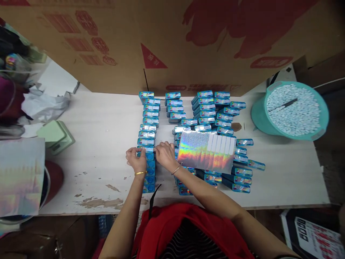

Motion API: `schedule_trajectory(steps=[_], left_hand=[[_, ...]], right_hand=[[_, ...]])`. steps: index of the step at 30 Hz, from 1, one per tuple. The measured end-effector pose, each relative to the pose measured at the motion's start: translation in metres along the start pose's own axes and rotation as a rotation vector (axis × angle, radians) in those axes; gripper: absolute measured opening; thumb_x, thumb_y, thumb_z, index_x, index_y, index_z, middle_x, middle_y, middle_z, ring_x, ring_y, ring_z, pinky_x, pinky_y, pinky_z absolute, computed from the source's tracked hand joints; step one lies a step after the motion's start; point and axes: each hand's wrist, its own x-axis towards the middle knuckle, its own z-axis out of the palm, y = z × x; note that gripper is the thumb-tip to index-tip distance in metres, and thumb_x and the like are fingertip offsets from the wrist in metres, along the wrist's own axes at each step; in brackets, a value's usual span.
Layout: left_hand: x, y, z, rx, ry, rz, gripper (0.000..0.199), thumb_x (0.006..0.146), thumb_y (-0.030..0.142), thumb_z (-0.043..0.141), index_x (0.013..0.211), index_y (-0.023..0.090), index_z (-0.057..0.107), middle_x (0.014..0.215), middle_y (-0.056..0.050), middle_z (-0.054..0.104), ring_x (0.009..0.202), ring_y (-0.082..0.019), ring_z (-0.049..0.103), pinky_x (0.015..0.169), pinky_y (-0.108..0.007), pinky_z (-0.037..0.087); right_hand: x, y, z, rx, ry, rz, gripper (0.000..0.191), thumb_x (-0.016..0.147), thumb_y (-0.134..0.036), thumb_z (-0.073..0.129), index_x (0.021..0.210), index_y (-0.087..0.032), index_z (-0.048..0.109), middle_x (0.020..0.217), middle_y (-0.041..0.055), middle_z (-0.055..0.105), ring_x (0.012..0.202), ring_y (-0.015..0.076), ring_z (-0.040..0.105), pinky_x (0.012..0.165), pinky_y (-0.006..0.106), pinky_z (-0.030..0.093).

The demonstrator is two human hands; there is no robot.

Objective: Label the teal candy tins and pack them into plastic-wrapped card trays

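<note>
A column of small blue boxes [147,134] stands in front of me, the farther ones with shiny strips across their tops and the nearer ones showing bare blue tops [149,180]. On one box mid-column lies a silvery sticker [147,149]. My left hand [136,160] pinches at its left end, fingers closed. At its right end my right hand [165,155] is also closed, fingertips against the box edge. A rainbow-sheened sticker sheet [198,151], with several pale blank strips at its upper right, rests on more boxes beside my right forearm.
A large cardboard box [118,77] walls off the back of the white table [94,144]. To the right is a teal bucket [258,115] of small white pieces, a knife lying on top. A green scale [60,136], white plastic bag [45,104] and another shiny sheet [21,176] are at left.
</note>
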Motion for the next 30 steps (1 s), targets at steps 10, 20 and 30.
schedule_trajectory(steps=[10, 20, 30], left_hand=[[0.03, -0.009, -0.007, -0.233, -0.348, -0.457, 0.096, 0.058, 0.041, 0.078, 0.138, 0.019, 0.028, 0.124, -0.018, 0.047, 0.103, -0.025, 0.059, 0.082, -0.037, 0.049], [-0.006, 0.085, 0.018, -0.018, -0.241, 0.66, 0.037, 0.084, 0.038, 0.054, 0.116, 0.02, 0.057, 0.107, -0.012, 0.059, 0.103, -0.028, 0.054, 0.095, -0.044, 0.039], [-0.056, 0.183, 0.155, 0.469, -0.651, 1.252, 0.022, 0.086, 0.015, 0.046, 0.088, 0.021, 0.066, 0.087, -0.01, 0.06, 0.086, -0.025, 0.051, 0.07, -0.035, 0.038]], right_hand=[[-0.013, -0.01, 0.014, -0.073, -0.02, -0.133, 0.025, 0.089, -0.01, 0.041, 0.102, -0.014, 0.061, 0.097, 0.0118, 0.06, 0.094, 0.0257, 0.046, 0.091, 0.042, 0.026], [-0.023, 0.07, -0.081, 0.044, 0.298, -0.068, 0.03, 0.095, -0.022, 0.037, 0.117, -0.019, 0.057, 0.103, 0.0095, 0.061, 0.099, 0.0246, 0.047, 0.091, 0.04, 0.031], [-0.036, 0.203, -0.091, 0.222, 0.49, 0.178, 0.024, 0.094, -0.021, 0.034, 0.096, -0.017, 0.058, 0.093, 0.0094, 0.059, 0.09, 0.0235, 0.049, 0.08, 0.034, 0.037]])
